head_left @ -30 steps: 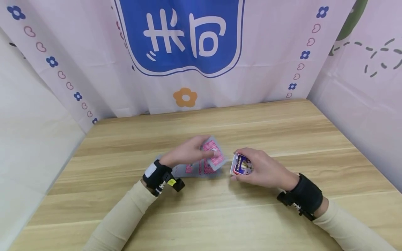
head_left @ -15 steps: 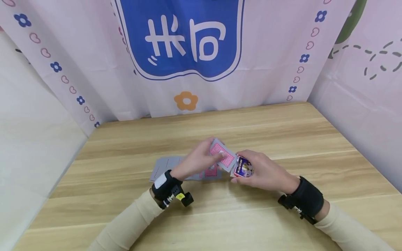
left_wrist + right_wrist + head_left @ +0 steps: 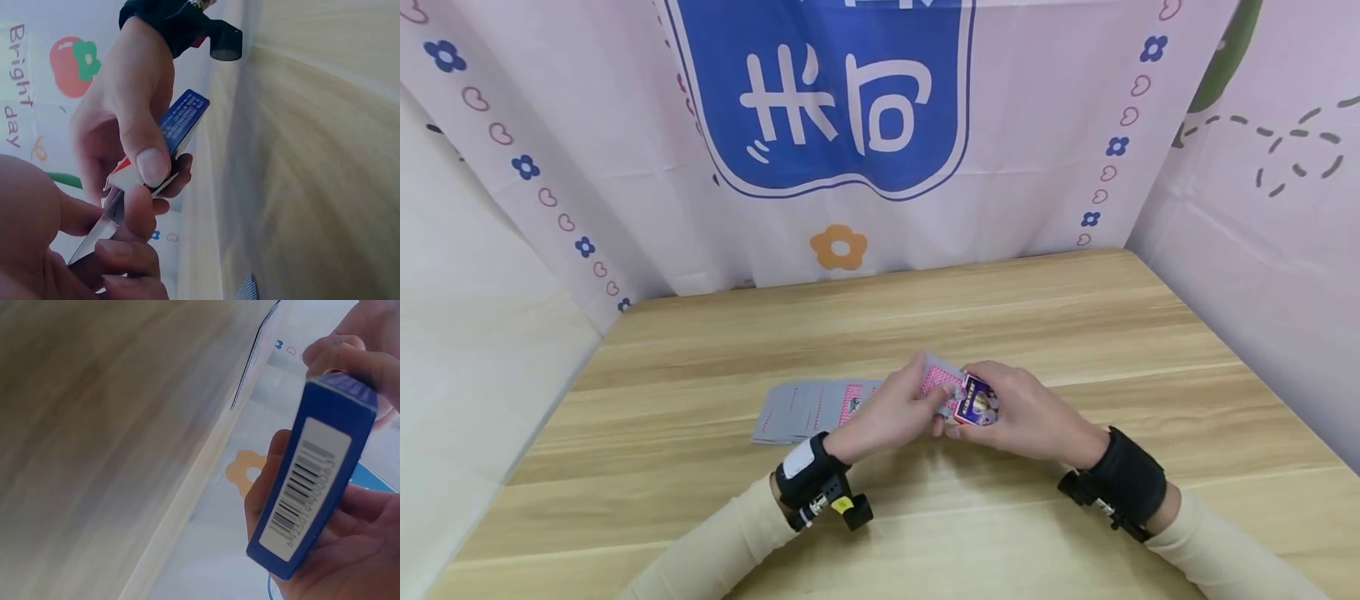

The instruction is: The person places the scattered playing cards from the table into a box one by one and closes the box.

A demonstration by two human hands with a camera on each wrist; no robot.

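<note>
Between thumb and fingers, my left hand (image 3: 887, 417) pinches a few playing cards (image 3: 938, 380) with pink-patterned backs. Facing it, my right hand (image 3: 1033, 410) grips a small blue card box (image 3: 980, 402) by its sides. The cards' far end meets the box's open end; in the left wrist view, fingers hide how far in the cards (image 3: 95, 236) reach. A barcode shows on the end of the box (image 3: 306, 484) in the right wrist view. Left of the hands, more playing cards (image 3: 797, 410) lie spread in an overlapping row, partly covered by my left hand.
The wooden table (image 3: 1000, 533) is bounded at the back by a printed cloth (image 3: 1030, 167) with a blue emblem. Pale cloth walls stand at the left and right. A camera is strapped to each wrist.
My left hand has moved right with its cards, from above the spread row up to the box's open end. More of the spread row shows now. My right hand stays nearly still with the box.
</note>
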